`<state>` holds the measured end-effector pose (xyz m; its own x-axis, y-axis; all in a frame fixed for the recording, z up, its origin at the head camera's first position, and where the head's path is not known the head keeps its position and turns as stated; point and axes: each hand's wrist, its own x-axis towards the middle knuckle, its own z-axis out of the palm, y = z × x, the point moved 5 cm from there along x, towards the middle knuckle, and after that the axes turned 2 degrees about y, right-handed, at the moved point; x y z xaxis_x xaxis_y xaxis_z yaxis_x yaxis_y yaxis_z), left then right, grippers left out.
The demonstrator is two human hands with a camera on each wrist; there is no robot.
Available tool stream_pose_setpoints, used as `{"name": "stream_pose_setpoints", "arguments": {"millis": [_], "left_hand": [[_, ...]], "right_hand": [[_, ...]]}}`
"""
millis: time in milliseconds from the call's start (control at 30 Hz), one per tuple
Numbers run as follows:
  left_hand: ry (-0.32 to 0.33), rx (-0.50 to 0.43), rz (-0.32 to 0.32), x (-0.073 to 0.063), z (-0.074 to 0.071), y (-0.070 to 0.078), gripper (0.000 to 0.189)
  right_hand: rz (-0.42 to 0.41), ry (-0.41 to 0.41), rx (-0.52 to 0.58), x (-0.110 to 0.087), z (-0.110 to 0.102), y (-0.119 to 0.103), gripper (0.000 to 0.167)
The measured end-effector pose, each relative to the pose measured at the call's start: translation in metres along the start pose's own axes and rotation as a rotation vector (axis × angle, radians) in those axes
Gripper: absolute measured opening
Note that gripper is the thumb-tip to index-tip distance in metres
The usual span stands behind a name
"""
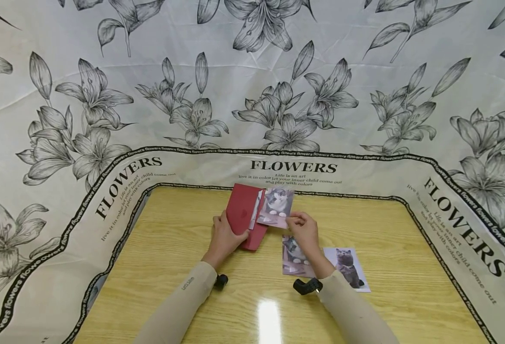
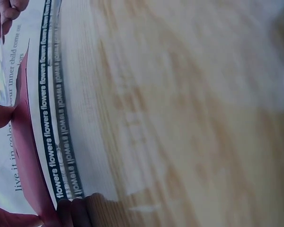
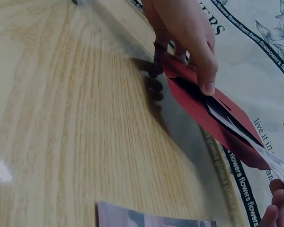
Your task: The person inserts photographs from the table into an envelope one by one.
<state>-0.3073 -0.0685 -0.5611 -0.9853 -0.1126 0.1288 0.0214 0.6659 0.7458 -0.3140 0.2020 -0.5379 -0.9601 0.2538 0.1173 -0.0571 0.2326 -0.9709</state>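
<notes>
My left hand [image 1: 226, 237] grips a red envelope [image 1: 240, 210] held up off the table, its opening towards the right. White-edged cards [image 1: 256, 210] show inside that opening. With thumb and fingers my right hand [image 1: 306, 233] pinches the lower right corner of a cat photo [image 1: 278, 203] beside the opening; whether its left edge is still inside cannot be told. In the right wrist view, my left thumb [image 3: 208, 87] presses the edge of the envelope's mouth. A second cat photo [image 1: 293, 263] lies on the table, partly under my right hand and wrist.
A grey-cat photo [image 1: 356, 282] lies on the wooden table [image 1: 170, 286] by my right forearm. A flower-printed cloth [image 1: 205, 167] walls the table's back and sides. Black cameras [image 1: 306, 286] sit at both wrists. Bright glare marks the table's front.
</notes>
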Motion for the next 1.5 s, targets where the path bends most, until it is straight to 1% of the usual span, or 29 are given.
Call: {"name": "stream_pose_setpoints", "arguments": {"millis": [133, 300, 433, 500, 700, 933, 1067, 1267, 1333, 1500], "left_hand": [[0.006, 0.012, 0.004, 0.001, 0.000, 0.000, 0.108], [0.003, 0.005, -0.004, 0.000, 0.000, 0.000, 0.108], [-0.001, -0.006, -0.009, -0.002, 0.000, 0.000, 0.109], [-0.001, -0.003, -0.007, -0.001, 0.001, 0.000, 0.109], [0.005, -0.004, -0.006, -0.001, 0.000, 0.000, 0.110], [0.005, -0.006, -0.007, -0.001, 0.000, 0.000, 0.110], [0.000, -0.013, -0.008, -0.001, 0.000, 0.000, 0.110], [0.013, -0.001, -0.004, 0.000, 0.000, 0.001, 0.108], [0.012, 0.006, -0.001, 0.000, 0.000, 0.001, 0.108], [0.007, 0.002, 0.002, -0.001, -0.001, 0.002, 0.109]], "right_hand": [[0.027, -0.028, 0.028, -0.002, 0.008, 0.004, 0.022], [0.069, -0.073, 0.030, -0.006, 0.017, 0.008, 0.023], [0.087, -0.103, 0.042, -0.009, 0.026, 0.007, 0.023], [0.087, -0.102, 0.048, -0.010, 0.030, 0.006, 0.022], [0.070, -0.100, 0.031, -0.011, 0.041, 0.003, 0.023], [0.028, -0.098, -0.044, -0.010, 0.048, 0.002, 0.025], [0.003, -0.098, -0.078, -0.010, 0.051, 0.000, 0.028], [-0.019, -0.100, -0.113, -0.010, 0.057, -0.001, 0.036], [-0.023, -0.098, -0.124, -0.010, 0.059, -0.001, 0.039], [-0.018, -0.095, -0.133, -0.010, 0.065, 0.000, 0.038]]}}
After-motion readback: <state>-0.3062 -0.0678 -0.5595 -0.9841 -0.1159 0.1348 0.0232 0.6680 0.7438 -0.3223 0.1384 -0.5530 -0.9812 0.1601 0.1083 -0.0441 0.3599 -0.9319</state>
